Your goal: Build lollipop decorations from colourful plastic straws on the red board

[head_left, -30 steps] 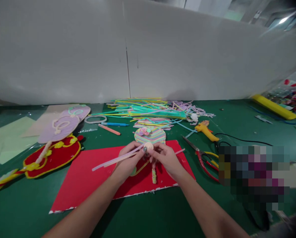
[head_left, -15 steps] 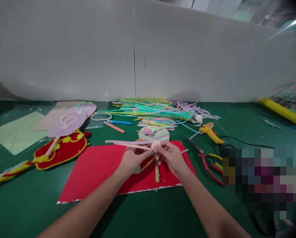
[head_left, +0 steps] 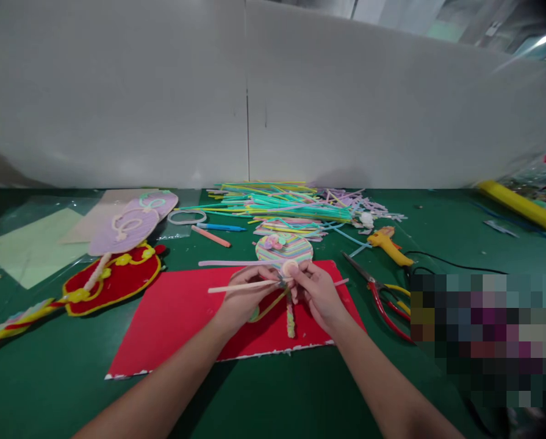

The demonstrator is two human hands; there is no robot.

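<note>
Pale coil (head_left: 290,264): between both hands, over the red board (head_left: 163,323); taken as clock centre. We see the right hand (head_left: 318,289) pinching it, thumb on its face. The left hand (head_left: 247,296) pinches at its near edge; we cannot tell which fingers bear behind. Toward 9 o'clock run a lilac strip (head_left: 227,263) and, slightly lower, a pale pink strip (head_left: 229,286) crossing the left hand. At 6 o'clock we note a twisted stem (head_left: 290,323) on the board; at 12, a striped fan (head_left: 291,250), then a strip pile (head_left: 295,207). Scissors (head_left: 377,299) lie between 3 and 4, a yellow glue gun (head_left: 391,249) between 2 and 3, a blue pen (head_left: 221,227) near 10. At 9 we record a red fan (head_left: 112,280), yellow-trimmed.
</note>
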